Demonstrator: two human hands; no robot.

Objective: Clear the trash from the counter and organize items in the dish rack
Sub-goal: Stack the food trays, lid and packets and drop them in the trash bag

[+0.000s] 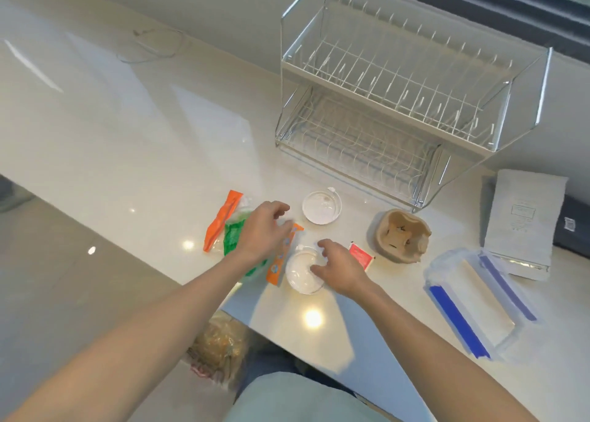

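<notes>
Both arms stretched forward: our left hand (263, 230) hovers palm-down, fingers loosely curled and grasping nothing, over the wrappers (234, 230). Our right hand (340, 270) has its spread fingertips resting on the near lid (301, 275); a real grip we cannot tell. Glossy white counter (127, 140). Two round lids, the second (321, 207) just beyond our fingers; the empty two-tier dish rack (399, 102) farther beyond; one red packet (360, 255) right of them.
</notes>
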